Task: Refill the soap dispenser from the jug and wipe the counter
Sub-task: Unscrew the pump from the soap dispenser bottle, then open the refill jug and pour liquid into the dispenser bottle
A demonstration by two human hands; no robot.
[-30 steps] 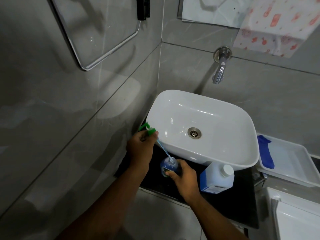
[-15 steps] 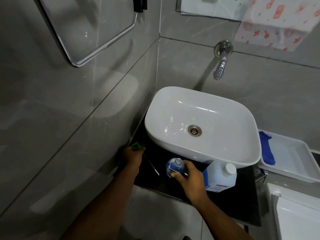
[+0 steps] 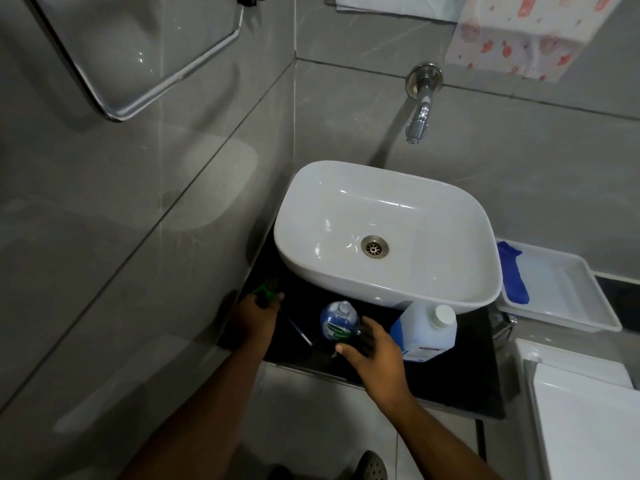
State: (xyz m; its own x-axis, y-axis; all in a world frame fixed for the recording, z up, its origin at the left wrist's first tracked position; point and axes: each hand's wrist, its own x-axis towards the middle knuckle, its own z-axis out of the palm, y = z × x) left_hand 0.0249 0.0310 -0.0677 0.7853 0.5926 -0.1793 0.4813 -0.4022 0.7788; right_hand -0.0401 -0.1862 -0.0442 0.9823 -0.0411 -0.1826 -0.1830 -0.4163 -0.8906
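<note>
The blue soap dispenser bottle stands with no pump in its neck on the black counter, in front of the sink. My right hand holds its lower right side, thumb in front and fingers behind. My left hand grips the green pump head low at the counter's left end. The pump's thin tube slants over the counter toward the bottle. The translucent refill jug with a white cap and blue label stands just right of my right hand, capped.
A white basin fills the back of the counter under a wall tap. A white tray to the right holds a blue cloth. A white fixture sits at lower right. Grey tiled walls close in on the left and behind.
My left hand pulled the pump and tube out of the bottle and lowered them to the counter's left end. My right hand stayed on the bottle.
</note>
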